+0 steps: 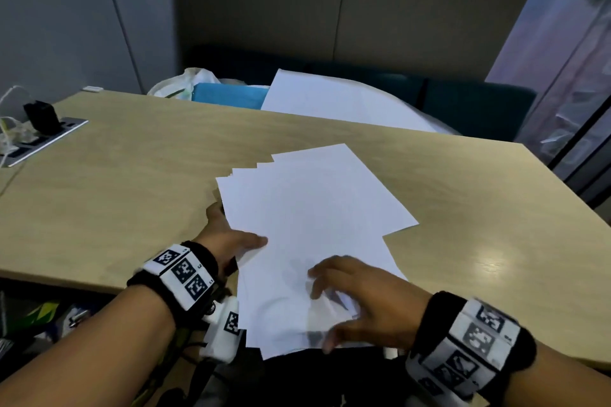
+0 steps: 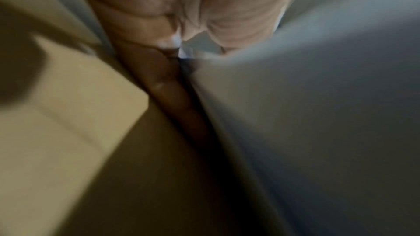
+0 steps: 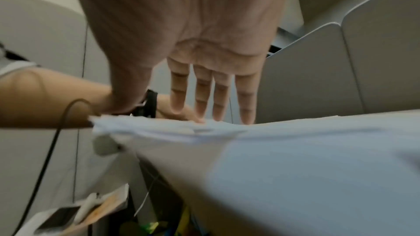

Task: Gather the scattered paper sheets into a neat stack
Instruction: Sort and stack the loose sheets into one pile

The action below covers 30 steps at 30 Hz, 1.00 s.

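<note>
Several white paper sheets point(image 1: 314, 225) lie fanned in a loose pile on the wooden table point(image 1: 132, 175), their near ends hanging over the front edge. My left hand point(image 1: 231, 235) holds the pile's left edge, thumb on top and fingers tucked beneath. In the blurred left wrist view the palm point(image 2: 170, 15) sits against the paper point(image 2: 318, 114). My right hand point(image 1: 357, 294) hovers over the pile's near part with fingers spread. The right wrist view shows its straight fingers point(image 3: 218, 96) touching the top of the paper point(image 3: 295, 150).
A power strip panel with a black charger and cables point(image 1: 43, 129) sits at the table's far left. Beyond the far edge are a plastic bag point(image 1: 185, 82), a blue box point(image 1: 231, 94), a large white sheet point(image 1: 330, 99) and a teal bench point(image 1: 479, 109).
</note>
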Each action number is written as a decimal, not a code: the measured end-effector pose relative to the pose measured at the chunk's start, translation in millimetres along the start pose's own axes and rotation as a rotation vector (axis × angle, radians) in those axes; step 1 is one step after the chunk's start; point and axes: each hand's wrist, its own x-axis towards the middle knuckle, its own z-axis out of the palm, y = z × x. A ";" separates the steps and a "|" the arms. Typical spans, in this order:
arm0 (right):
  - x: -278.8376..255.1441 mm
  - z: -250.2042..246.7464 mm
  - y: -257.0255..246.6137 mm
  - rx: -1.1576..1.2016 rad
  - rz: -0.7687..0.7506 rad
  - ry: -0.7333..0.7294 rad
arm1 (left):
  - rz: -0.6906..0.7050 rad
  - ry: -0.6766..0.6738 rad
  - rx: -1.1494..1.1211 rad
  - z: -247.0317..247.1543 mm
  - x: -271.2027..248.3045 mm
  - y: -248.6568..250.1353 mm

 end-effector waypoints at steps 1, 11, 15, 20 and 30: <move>3.6 -7.9 0.0 0.016 0.008 0.051 | -0.012 -0.006 0.046 -1.0 -0.4 -1.9; 82.4 -74.4 138.9 -0.209 0.985 0.217 | 0.083 -0.079 -0.145 4.2 -26.4 3.6; 84.1 -77.3 140.1 -0.282 1.057 0.018 | 0.077 -0.070 -0.168 1.0 -19.8 -5.4; 82.6 -83.6 135.6 -0.183 1.076 0.023 | 0.103 -0.120 -0.152 11.7 -24.1 -12.1; 70.7 -82.9 177.6 -0.167 1.075 0.003 | 0.138 -0.142 -0.193 16.3 -27.7 -20.3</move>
